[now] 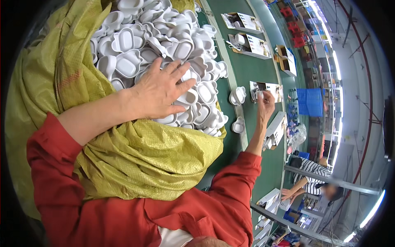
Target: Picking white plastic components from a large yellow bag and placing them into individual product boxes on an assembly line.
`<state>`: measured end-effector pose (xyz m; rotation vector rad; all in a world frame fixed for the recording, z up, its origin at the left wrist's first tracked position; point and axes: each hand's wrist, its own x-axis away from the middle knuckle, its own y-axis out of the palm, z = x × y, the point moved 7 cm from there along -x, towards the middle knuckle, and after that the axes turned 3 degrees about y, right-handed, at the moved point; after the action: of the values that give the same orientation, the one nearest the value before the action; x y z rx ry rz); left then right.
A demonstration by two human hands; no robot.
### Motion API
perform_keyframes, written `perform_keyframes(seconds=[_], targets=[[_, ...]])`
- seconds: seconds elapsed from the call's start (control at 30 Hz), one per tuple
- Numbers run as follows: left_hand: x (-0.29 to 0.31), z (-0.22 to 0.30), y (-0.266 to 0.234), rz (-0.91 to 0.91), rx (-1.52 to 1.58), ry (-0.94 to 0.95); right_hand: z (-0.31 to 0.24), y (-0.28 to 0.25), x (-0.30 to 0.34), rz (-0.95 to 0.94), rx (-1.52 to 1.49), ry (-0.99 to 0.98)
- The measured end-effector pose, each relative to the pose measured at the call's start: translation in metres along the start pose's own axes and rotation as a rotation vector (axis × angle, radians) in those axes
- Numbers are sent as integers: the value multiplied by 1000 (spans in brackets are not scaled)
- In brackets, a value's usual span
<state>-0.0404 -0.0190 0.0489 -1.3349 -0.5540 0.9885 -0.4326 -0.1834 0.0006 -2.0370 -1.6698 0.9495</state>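
My left hand (158, 90) lies with spread fingers on a heap of white plastic shell-like parts (128, 62), which fills an open yellow woven sack (160, 158). The parts have wavy rims and rounded hollows. Out to the right, my right hand (266, 108) reaches over the green conveyor belt to an open printed carton (275, 91). Its fingers are closed at the carton's opening around a small white plastic piece (260, 94), mostly covered by the fingertips. Two small groups of the same white parts (237, 96) rest on the belt's near metal edge, beside that carton.
More open cartons (257, 46) stand along the belt (242, 70), some with white things inside. A blue crate (310, 102) is beyond the belt. Farther down, a person in a striped shirt (311, 171) works with both hands over the belt. A metal rail (329, 179) crosses at lower right.
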Motion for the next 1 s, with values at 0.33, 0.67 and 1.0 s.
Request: perform_keyframes(seconds=[0.33,0.67,1.0], targets=[[-3,4,2,-26,12,10,-49,49,38,-116,213,-343],[2,0,-1,12,4,12,-32,66,-77,152,756,53],[6,-5,2,-5,-13,-11,-97,92,51,-306,560,-355]])
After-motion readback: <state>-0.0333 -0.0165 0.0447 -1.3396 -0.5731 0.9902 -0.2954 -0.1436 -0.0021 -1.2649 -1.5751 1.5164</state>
